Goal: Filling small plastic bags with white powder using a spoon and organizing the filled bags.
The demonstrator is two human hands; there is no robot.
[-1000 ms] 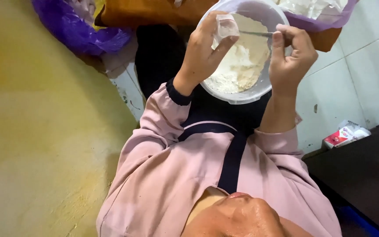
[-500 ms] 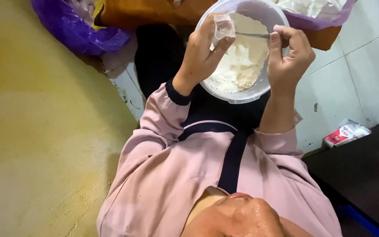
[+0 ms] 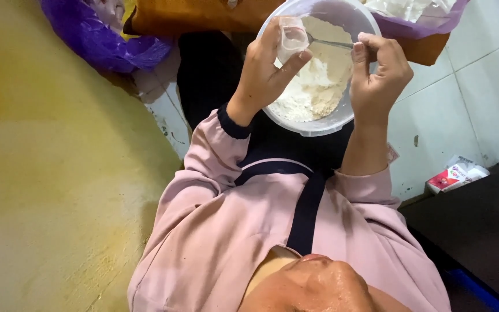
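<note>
A clear plastic bowl (image 3: 342,118) of white flour (image 3: 313,92) rests on my lap. My left hand (image 3: 264,75) holds a small clear plastic cup (image 3: 291,39) tilted over the bowl's far left rim. My right hand (image 3: 379,72) pinches the handle of a thin metal spoon (image 3: 330,43), whose tip reaches into the cup. Both hands hover just above the flour. I wear a pink top with dark trim.
A purple plastic bag (image 3: 96,37) lies at the upper left beside an orange-brown surface (image 3: 203,14). Another purple bag with white contents (image 3: 417,14) sits behind the bowl. White floor tiles (image 3: 469,81) spread to the right, with a small red-and-white packet (image 3: 454,175) near a dark cabinet (image 3: 480,225).
Both hands have stayed over the bowl almost unmoved. The spoon still points into the cup, and the cup has shifted only slightly.
</note>
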